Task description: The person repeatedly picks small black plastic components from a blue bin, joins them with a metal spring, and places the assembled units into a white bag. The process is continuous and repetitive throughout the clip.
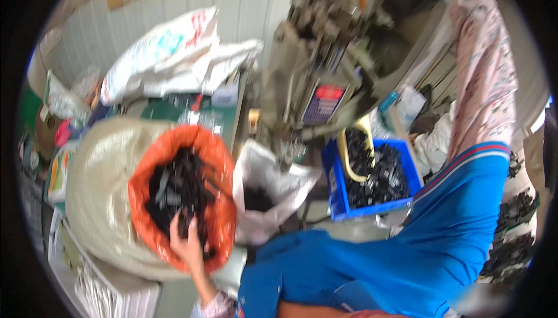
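Observation:
My left hand [187,243] reaches into an orange woven bag [142,173] at the left. Its fingers are apart, over small black plastic pieces [174,184] that fill the bag; motion blurs the fingertips. My right arm [482,74], in a patterned sleeve with a blue garment over its upper part, stretches up to the top right. The right hand itself lies beyond the picture's edge. Beside the orange bag stands an open white bag [256,170] with dark pieces low inside. Further right, a blue bin [381,206] holds more black pieces and a cream-coloured curved scoop or handle [344,152].
A blurred machine [317,45] with a red-and-blue label plate [324,103] rises at the back centre. Behind the orange bag are a large pale sack [96,196] and a printed white sack [157,56]. A grey crate [125,289] sits at lower left. Black parts [511,248] lie at far right.

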`<state>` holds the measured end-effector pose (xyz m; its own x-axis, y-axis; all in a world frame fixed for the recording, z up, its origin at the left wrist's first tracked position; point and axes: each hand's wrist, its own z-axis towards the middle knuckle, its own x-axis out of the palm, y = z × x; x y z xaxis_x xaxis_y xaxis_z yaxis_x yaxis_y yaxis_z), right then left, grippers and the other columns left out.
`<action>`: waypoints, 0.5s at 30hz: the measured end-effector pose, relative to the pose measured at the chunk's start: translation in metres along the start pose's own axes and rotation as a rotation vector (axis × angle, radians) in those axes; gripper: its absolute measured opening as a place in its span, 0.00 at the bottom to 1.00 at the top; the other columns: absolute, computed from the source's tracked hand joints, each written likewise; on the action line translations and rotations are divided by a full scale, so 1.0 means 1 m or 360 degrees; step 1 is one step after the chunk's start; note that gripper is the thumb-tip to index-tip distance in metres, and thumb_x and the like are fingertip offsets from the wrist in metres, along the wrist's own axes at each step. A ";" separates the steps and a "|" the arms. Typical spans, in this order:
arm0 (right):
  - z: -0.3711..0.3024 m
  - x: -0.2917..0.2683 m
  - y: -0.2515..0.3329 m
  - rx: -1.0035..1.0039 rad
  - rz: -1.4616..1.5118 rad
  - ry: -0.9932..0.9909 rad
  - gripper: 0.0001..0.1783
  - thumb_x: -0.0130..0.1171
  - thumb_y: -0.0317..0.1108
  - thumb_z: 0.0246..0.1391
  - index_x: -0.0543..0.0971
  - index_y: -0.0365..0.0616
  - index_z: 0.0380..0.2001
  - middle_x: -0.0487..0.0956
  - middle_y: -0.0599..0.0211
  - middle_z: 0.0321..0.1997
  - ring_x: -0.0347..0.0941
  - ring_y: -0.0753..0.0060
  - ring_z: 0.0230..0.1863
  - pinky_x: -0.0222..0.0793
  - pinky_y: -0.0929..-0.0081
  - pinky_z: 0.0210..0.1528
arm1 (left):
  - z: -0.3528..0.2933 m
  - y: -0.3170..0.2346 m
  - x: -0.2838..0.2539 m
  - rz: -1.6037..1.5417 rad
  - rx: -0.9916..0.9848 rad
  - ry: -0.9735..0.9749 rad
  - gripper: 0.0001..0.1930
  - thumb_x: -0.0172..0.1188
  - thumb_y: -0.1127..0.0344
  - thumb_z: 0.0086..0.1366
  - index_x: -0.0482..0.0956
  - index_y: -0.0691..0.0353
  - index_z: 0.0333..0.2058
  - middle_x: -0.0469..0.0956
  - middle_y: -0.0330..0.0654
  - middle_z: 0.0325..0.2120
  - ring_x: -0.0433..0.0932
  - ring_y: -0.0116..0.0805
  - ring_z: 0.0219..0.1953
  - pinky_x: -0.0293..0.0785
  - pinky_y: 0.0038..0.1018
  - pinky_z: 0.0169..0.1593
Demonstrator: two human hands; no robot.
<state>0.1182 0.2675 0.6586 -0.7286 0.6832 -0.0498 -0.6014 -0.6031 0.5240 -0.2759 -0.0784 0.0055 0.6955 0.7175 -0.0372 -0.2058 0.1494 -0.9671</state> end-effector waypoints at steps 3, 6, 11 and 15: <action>-0.140 0.034 -0.073 -0.0276 0.0088 0.0546 0.14 0.65 0.38 0.47 0.82 0.36 0.25 0.82 0.53 0.27 0.79 0.59 0.28 0.72 0.65 0.32 | -0.006 -0.021 0.047 -0.0468 -0.0296 0.0150 0.22 0.60 0.77 0.63 0.68 0.74 0.56 0.77 0.51 0.49 0.77 0.35 0.50 0.74 0.29 0.55; -0.339 0.004 -0.108 -0.0273 0.0361 0.1105 0.14 0.64 0.39 0.49 0.82 0.36 0.26 0.82 0.54 0.27 0.78 0.62 0.28 0.71 0.67 0.32 | -0.010 -0.021 0.091 -0.0939 -0.0448 0.0415 0.20 0.60 0.73 0.65 0.70 0.71 0.54 0.79 0.48 0.43 0.80 0.35 0.44 0.76 0.31 0.52; -0.576 -0.081 -0.115 0.0134 0.0643 0.1783 0.14 0.64 0.40 0.50 0.82 0.36 0.27 0.82 0.57 0.28 0.77 0.66 0.28 0.70 0.69 0.32 | -0.005 -0.048 0.141 -0.1520 -0.0747 0.0773 0.15 0.56 0.64 0.68 0.74 0.67 0.49 0.80 0.48 0.41 0.81 0.38 0.41 0.80 0.41 0.49; -0.645 -0.094 -0.120 0.0333 0.0724 0.1919 0.15 0.64 0.40 0.52 0.83 0.37 0.28 0.82 0.60 0.28 0.76 0.69 0.28 0.70 0.72 0.32 | -0.003 -0.047 0.152 -0.1504 -0.0973 0.0798 0.15 0.55 0.63 0.69 0.72 0.68 0.48 0.79 0.58 0.45 0.81 0.45 0.44 0.78 0.44 0.52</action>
<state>0.0476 0.0100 0.0521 -0.7514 -0.4267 -0.5034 -0.2420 -0.5315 0.8118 -0.1587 0.0220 0.0444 0.6115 0.1397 0.7788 0.7838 0.0281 -0.6204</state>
